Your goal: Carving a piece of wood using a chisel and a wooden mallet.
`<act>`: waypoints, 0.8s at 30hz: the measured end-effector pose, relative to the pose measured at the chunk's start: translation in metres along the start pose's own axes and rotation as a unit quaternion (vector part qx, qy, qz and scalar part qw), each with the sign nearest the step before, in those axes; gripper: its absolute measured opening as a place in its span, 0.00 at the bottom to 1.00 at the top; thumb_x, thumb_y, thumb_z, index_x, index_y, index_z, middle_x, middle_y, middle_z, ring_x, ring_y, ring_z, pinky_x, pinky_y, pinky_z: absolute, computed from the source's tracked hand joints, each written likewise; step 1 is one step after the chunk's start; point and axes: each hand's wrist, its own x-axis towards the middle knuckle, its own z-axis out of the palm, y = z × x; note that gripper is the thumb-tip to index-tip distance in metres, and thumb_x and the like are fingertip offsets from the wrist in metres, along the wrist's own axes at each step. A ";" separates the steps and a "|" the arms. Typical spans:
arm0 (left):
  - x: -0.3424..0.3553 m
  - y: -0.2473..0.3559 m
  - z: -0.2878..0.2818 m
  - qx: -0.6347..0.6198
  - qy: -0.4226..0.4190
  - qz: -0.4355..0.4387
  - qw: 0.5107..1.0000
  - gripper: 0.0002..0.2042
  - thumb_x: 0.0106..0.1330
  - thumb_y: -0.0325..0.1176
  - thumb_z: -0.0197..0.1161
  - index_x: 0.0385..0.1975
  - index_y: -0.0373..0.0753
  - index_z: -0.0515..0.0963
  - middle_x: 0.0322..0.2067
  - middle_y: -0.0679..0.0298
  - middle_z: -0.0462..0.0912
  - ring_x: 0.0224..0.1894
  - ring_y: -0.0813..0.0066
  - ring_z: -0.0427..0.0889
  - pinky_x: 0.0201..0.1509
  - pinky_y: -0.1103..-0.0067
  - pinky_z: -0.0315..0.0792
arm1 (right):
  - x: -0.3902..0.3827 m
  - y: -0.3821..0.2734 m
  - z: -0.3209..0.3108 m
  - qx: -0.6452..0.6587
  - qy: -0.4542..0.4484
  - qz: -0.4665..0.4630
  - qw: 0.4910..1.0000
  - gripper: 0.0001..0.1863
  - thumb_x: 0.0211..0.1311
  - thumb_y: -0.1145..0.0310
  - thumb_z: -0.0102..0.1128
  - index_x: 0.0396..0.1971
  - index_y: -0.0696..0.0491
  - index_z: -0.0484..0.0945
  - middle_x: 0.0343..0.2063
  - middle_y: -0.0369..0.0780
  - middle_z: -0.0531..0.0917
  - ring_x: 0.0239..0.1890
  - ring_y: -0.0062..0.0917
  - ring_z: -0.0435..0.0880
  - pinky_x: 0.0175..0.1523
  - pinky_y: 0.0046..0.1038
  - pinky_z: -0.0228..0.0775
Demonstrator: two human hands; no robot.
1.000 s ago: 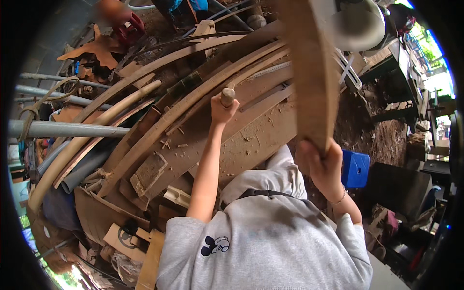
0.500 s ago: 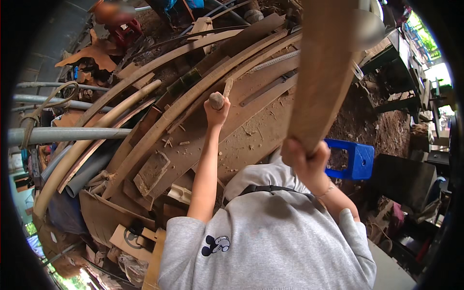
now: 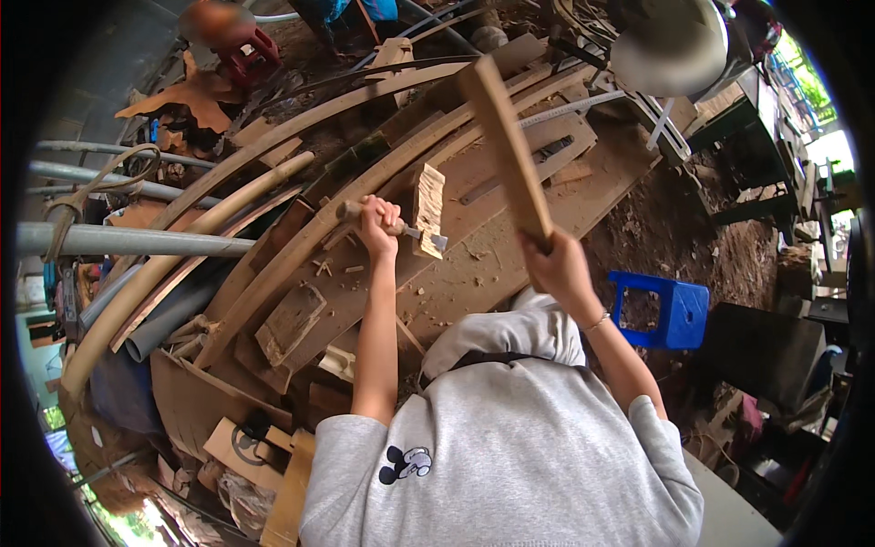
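Observation:
My left hand [image 3: 378, 230] is closed round the wooden handle of a chisel [image 3: 349, 211], which lies almost flat, its metal blade pointing right. The blade reaches across the lower end of a pale, rough-carved wood piece [image 3: 428, 196]; whether it touches the wood I cannot tell. My right hand [image 3: 561, 270] grips the near end of a long flat wooden bat [image 3: 509, 150], raised and leaning up to the left. Under both hands is a dusty wooden board [image 3: 474, 264] strewn with shavings.
Long curved wooden strips [image 3: 392, 150] and grey pipes [image 3: 137, 239] lie along the left. A hand saw [image 3: 556, 148] and a long ruler [image 3: 583, 105] rest farther back on the board. A blue plastic stool [image 3: 670, 310] stands at right on the earth floor.
The chisel has gone from upright, seen end-on, to nearly flat, exposing its blade and the wood piece. My right hand has moved up slightly, and the bat now leans left, farther from view.

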 end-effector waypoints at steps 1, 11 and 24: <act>-0.002 -0.003 -0.006 -0.036 -0.001 -0.015 0.999 0.16 0.62 0.39 0.48 0.13 0.43 0.58 0.08 0.70 0.56 0.11 0.81 0.53 0.24 0.81 0.55 | -0.002 0.018 0.013 -0.020 -0.045 0.003 0.999 0.17 0.52 0.57 0.58 0.24 0.59 0.76 0.13 0.47 0.77 0.17 0.37 0.78 0.26 0.35 0.68; -0.026 0.015 -0.027 -0.072 0.035 0.017 0.997 0.18 0.63 0.43 0.46 0.13 0.44 0.58 0.06 0.71 0.56 0.10 0.82 0.52 0.26 0.81 0.54 | -0.012 0.089 0.085 -0.229 -0.164 -0.117 0.952 0.14 0.54 0.56 0.53 0.31 0.51 0.67 0.15 0.45 0.77 0.20 0.42 0.77 0.25 0.41 0.67; -0.041 0.021 -0.014 -0.055 -0.057 0.014 0.997 0.16 0.60 0.41 0.46 0.12 0.43 0.57 0.06 0.71 0.53 0.09 0.82 0.49 0.22 0.81 0.51 | 0.011 0.086 0.111 -0.244 -0.131 -0.157 0.948 0.11 0.53 0.60 0.52 0.29 0.51 0.68 0.15 0.43 0.77 0.19 0.38 0.78 0.23 0.39 0.68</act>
